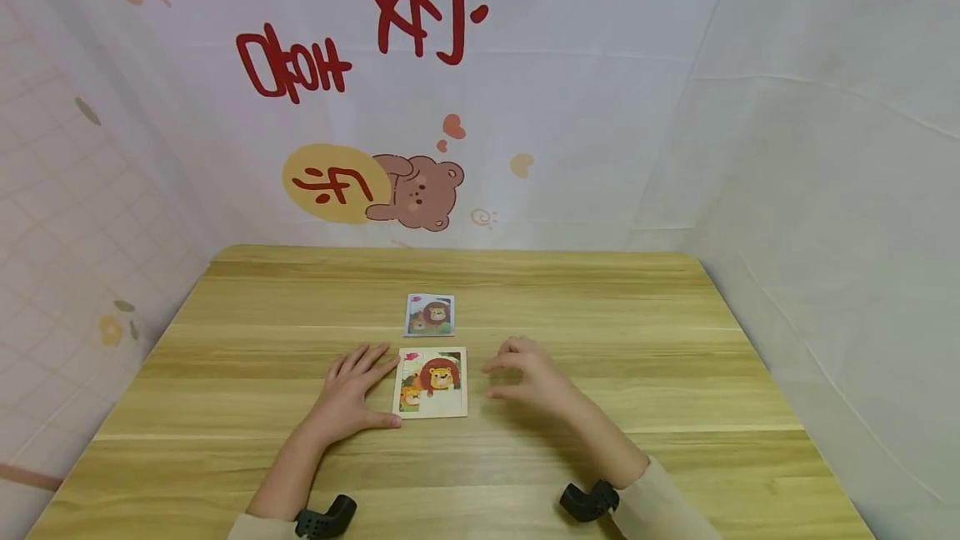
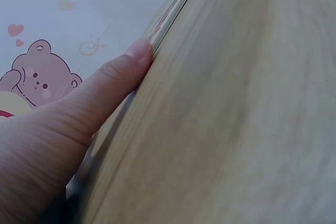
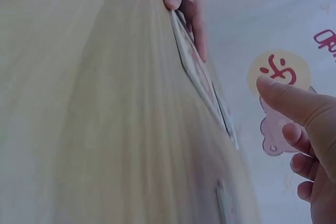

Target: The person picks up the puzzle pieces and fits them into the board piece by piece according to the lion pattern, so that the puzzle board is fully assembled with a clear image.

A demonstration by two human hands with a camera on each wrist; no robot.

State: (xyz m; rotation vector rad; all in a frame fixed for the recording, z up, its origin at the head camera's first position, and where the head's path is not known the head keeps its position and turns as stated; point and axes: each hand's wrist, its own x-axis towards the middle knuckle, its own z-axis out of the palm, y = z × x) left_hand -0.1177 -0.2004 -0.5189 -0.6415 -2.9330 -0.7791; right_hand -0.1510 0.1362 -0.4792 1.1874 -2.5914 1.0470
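Note:
A wooden jigsaw puzzle (image 1: 428,375) with a lion picture lies on the table, its lower right part showing bare pale board. My left hand (image 1: 352,394) rests beside it, fingers spread; the thumb (image 2: 139,51) touches the near left corner and the index fingertip is at the left edge. To the right of the puzzle, apart from it, hovers my right hand (image 1: 528,373), thumb and fingers loosely bent, with nothing visible between them. In the right wrist view, a thin flat piece (image 3: 222,203) lies near this hand; its kind is unclear.
A small picture card (image 1: 430,316) with the same lion lies just beyond the puzzle. The wooden table (image 1: 300,290) meets a printed white cloth (image 1: 600,107) at the back and sides. A black wrist device (image 1: 588,501) sits on each forearm.

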